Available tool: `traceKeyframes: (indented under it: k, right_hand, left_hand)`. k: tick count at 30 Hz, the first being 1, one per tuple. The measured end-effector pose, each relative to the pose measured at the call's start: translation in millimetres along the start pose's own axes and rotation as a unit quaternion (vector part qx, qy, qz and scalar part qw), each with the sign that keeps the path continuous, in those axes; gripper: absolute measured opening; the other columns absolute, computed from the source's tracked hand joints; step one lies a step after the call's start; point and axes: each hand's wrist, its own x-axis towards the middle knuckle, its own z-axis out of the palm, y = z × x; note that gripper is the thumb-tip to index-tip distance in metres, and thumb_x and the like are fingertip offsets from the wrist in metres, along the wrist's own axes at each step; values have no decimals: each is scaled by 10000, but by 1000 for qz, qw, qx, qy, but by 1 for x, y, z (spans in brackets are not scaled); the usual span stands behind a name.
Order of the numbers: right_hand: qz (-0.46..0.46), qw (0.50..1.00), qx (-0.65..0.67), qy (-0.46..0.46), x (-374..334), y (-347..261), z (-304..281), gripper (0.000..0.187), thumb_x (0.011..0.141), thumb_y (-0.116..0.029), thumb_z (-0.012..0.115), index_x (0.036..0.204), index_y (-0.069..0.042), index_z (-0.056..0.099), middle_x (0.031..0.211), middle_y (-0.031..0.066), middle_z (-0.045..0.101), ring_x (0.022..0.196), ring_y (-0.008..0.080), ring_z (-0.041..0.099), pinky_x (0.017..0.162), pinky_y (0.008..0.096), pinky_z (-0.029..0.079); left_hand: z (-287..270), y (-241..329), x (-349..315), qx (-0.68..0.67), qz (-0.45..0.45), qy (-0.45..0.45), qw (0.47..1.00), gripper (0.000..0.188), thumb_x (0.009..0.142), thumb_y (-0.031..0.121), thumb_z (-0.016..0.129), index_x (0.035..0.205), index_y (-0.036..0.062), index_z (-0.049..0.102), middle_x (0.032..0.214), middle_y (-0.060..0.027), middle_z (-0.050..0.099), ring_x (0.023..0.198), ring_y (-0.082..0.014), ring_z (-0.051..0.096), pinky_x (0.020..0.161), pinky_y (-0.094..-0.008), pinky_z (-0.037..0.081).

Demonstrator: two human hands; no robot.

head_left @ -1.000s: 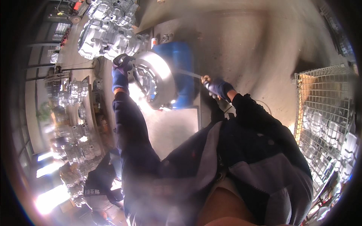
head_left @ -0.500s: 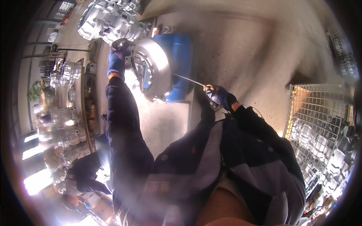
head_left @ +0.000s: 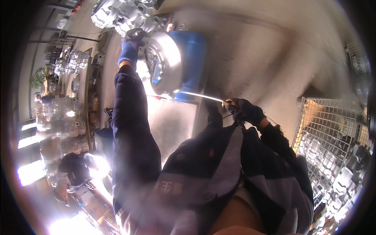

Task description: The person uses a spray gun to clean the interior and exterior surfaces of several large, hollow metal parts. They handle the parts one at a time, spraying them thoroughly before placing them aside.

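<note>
Grey floor (head_left: 266,62), hands (head_left: 248,111) on metal ring (head_left: 174,58), rod (head_left: 201,95)

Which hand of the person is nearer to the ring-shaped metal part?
Left. The left hand is at the upper-left edge of the ring-shaped metal part; the right hand is apart from it, to its lower right, holding a thin rod.

Head-worn fisheye looks down; perhaps slightly forward
</note>
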Motion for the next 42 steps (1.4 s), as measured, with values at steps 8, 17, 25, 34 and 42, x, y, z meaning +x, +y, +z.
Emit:
traceKeyframes:
  k: [8,17,25,34,42]
  right_hand:
    - [-25,988,146,-47,-23,-21,-5,418,861,-11,610,1272,-32,538,974,14,602,736,71,561,617,226,482]
    - [-155,982,110,22,-6,-82,15,375,868,-6,572,1242,-17,576,883,36,633,801,73,570,722,221,460]
    - [-122,992,-24,-1,-9,-87,12,530,755,111,574,1268,-20,536,1010,50,626,773,82,573,650,239,499]
    - [-82,989,-108,62,-14,-123,26,318,905,-113,594,1206,-10,586,1018,47,653,912,94,577,816,233,457]
    - [-146,988,25,51,17,-120,16,281,910,-125,584,1158,6,587,936,22,625,832,91,554,748,248,459]
  left_hand:
    - [-4,-12,8,32,-4,31,999,364,748,195,810,1063,100,655,842,13,673,634,-108,580,570,-255,439]
    - [-12,-16,2,56,41,5,998,215,837,187,717,1019,83,668,810,9,665,622,-94,574,561,-241,451]
    - [-20,-22,0,51,33,-6,998,220,833,141,710,1033,69,656,775,-9,655,541,-111,545,491,-264,441]
    - [-14,-5,-16,22,45,13,999,238,827,155,712,1036,70,638,821,-5,663,618,-104,575,544,-263,469]
    - [-15,-4,-17,27,4,1,1000,226,827,124,714,1037,84,642,832,-3,663,624,-99,564,544,-249,449]
